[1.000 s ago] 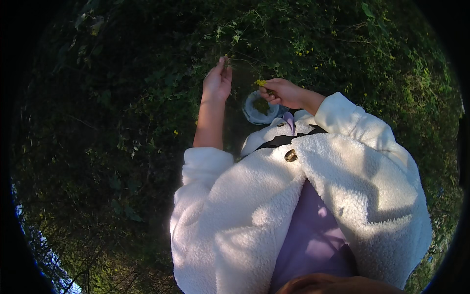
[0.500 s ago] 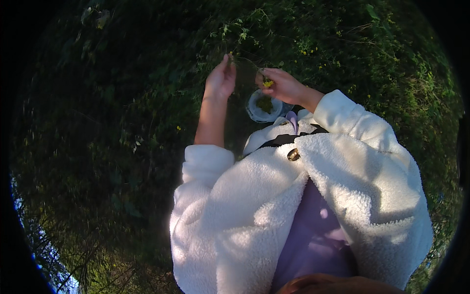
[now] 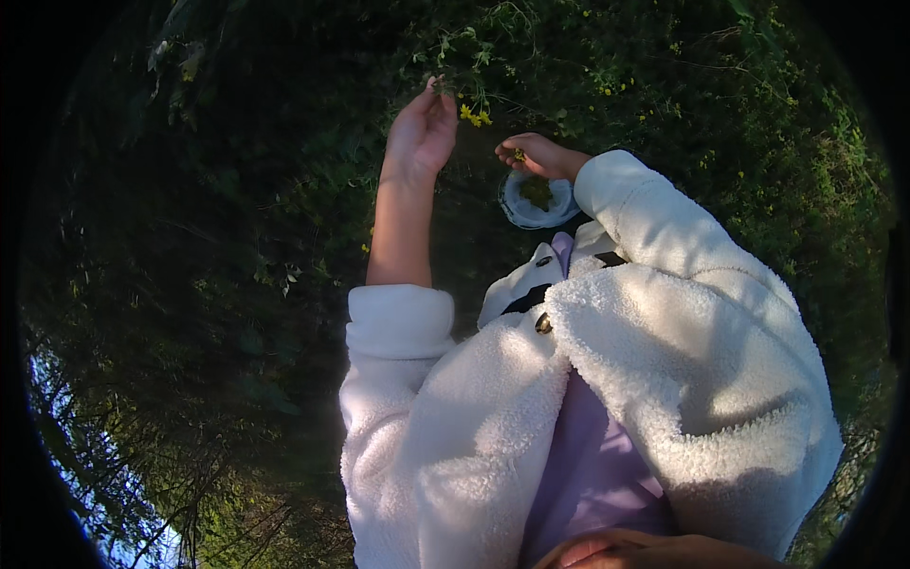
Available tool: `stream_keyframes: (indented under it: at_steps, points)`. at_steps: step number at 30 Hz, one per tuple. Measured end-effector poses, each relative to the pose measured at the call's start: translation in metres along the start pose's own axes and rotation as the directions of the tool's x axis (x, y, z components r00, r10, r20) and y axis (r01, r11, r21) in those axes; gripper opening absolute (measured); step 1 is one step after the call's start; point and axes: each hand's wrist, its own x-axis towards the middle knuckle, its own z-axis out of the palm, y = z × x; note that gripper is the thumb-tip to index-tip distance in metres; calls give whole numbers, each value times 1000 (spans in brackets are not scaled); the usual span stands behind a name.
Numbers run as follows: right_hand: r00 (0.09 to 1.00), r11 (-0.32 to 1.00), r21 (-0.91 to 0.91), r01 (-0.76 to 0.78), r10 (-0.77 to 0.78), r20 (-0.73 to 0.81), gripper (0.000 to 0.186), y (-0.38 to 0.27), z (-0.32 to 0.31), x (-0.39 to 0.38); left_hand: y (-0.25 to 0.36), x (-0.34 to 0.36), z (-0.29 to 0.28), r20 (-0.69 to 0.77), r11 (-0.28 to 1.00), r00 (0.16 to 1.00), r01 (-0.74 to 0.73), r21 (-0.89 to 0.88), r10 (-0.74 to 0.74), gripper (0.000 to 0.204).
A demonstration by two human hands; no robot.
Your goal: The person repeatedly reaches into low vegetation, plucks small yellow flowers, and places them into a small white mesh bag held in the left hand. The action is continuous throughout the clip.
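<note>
My left hand (image 3: 423,131) reaches out among the plants, its thumb and fingertips pinched on a thin green stem (image 3: 440,85). Just right of those fingers hangs a small cluster of yellow flowers (image 3: 475,116). Further right and closer to my body is my right hand (image 3: 542,155), its fingers curled around picked yellow flowers (image 3: 518,155), of which only a little shows. Below that hand sits a round, pale translucent container (image 3: 519,211), with a greenish-yellow heap of flowers (image 3: 536,194) inside.
Dense green plants (image 3: 313,180) surround me, dark with shade at the left. More small yellow blossoms (image 3: 607,87) dot the foliage at upper right. My white fleece jacket (image 3: 474,417) fills the lower part of the view. Bare thin branches (image 3: 180,474) stand at lower left.
My left hand has moved a little up and left. The right hand has drawn back from it, nearer the container, and the flowers in it are now more covered by its fingers.
</note>
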Motion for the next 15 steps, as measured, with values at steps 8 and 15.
stream_keyframes:
  at_steps: [8,15]
  points:
    - [957,992,-110,56,-85,-276,32,31,3,85,-18,9,18,8,993,999,31,111,-32,15]
    - [951,868,-471,154,-261,-169,36,45,22,141,-31,13,12,51,992,991,118,53,-120,11]
